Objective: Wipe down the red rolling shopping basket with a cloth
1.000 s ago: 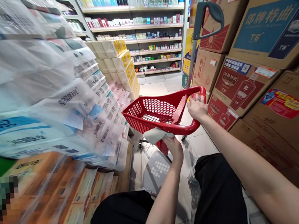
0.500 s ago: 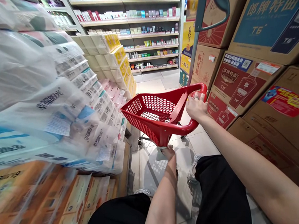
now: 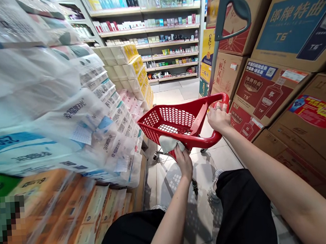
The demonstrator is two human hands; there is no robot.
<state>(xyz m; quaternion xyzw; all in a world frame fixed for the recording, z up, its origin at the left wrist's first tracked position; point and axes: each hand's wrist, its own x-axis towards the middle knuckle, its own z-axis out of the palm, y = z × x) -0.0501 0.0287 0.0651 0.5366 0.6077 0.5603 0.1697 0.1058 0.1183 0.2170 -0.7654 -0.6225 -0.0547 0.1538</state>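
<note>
A person is looking down a shop aisle at their own two bare arms, which are reaching forward from the bottom of the view. Just right of centre, a red shopping basket [image 3: 178, 106] on small wheels is standing on the pale tiled floor [image 3: 168, 96].

The left hand [image 3: 183, 162] is sitting at the basket's 6 o'clock edge. Its fingers are curling closed around a crumpled white cloth [image 3: 167, 142] and pressing it against the near rim, so that the cloth is touching the red plastic and folding over the edge.

The right hand [image 3: 219, 118] is resting at the basket's 3 o'clock side. Its fingers are wrapping fully around the thick red handle [image 3: 208, 138], with the knuckles facing up.

At 9 o'clock, tall stacks of plastic-wrapped tissue packs [image 3: 68, 116] are filling the left side, with orange packs [image 3: 83, 215] lying beneath them. At 3 o'clock, brown cardboard cartons [image 3: 274, 89] with red and blue labels are rising in a wall just beside the right arm. At 1 o'clock, a grey-green looped trolley grip [image 3: 231, 13] is leaning in front of the cartons. At 12 o'clock, far down the aisle, shelves [image 3: 157, 28] of small boxed goods are running across the end wall. At 6 o'clock, the person's black trousers [image 3: 240, 209] are showing below the arms.
</note>
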